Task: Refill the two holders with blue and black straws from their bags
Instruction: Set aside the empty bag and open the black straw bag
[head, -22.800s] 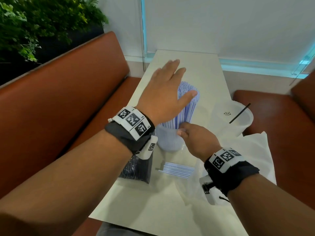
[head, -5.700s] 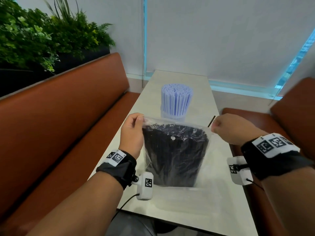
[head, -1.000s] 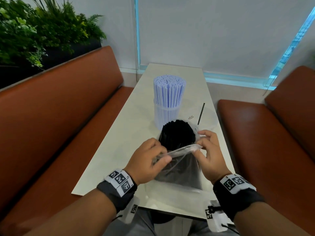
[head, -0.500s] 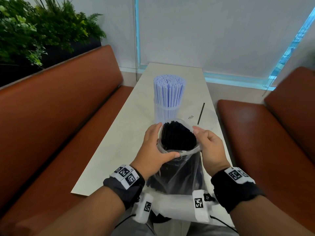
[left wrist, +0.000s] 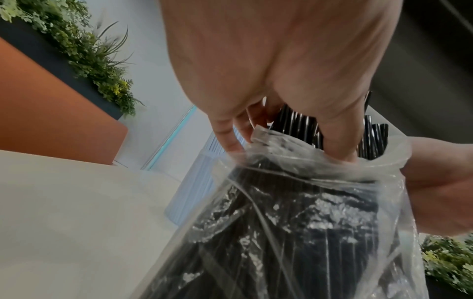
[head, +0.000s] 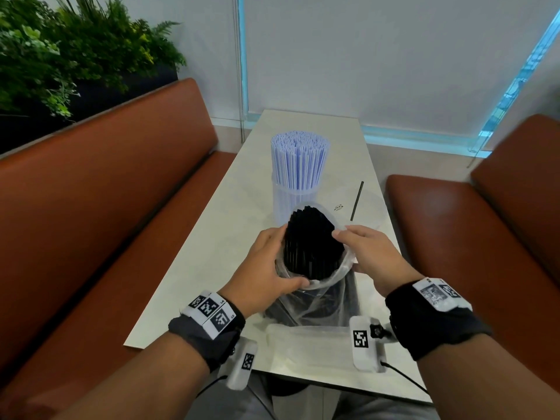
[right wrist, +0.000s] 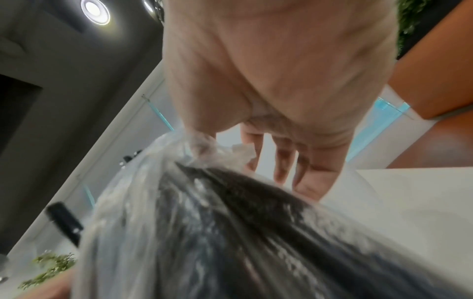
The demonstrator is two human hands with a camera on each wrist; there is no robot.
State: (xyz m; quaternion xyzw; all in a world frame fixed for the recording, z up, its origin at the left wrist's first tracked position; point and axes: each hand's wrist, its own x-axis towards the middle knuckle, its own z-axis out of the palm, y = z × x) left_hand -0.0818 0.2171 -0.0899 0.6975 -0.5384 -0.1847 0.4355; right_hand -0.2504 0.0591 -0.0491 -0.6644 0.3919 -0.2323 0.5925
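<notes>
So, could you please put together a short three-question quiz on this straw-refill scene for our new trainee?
1. True or false: the holder behind the bag is filled with blue straws.
2. What does the left hand grip?
A. the black straws
B. the lone straw
C. the table edge
3. How many black straws stand in the second holder?

Key:
1. True
2. A
3. One

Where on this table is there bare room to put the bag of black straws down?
Bare patches: the table beyond the blue straws, and the strip left of them. Crowded: the near middle, where both hands hold the bag, and right, around the clear holder.
</notes>
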